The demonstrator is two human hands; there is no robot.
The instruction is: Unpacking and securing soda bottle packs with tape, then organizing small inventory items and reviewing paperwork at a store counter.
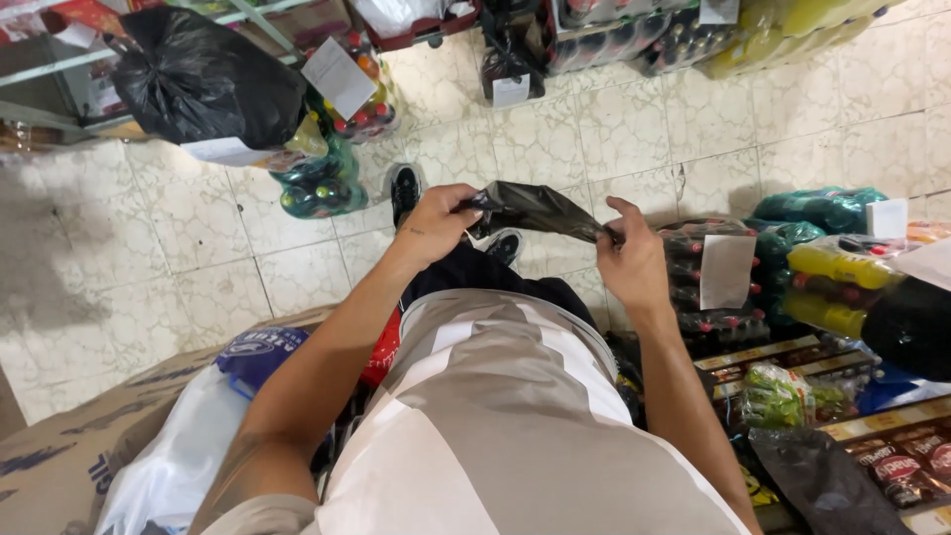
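I stand on a tiled floor and look down past my grey and white shirt. Both hands hold a small black plastic bag (535, 209) stretched between them at waist height. My left hand (436, 224) pinches its left end, and my right hand (631, 256) grips its right end with the thumb raised. The bag is crumpled and flat; whether anything is inside cannot be seen. My black shoes (404, 188) show on the floor just beyond the bag.
A full black bin bag (203, 84) sits on green bottle packs (322, 183) at upper left. Shrink-wrapped drink bottles (708, 282) and yellow ones (837, 277) stand right. A cardboard box (69, 456) with a white bag (178, 466) lies lower left. Snack packets (892, 461) fill the lower right.
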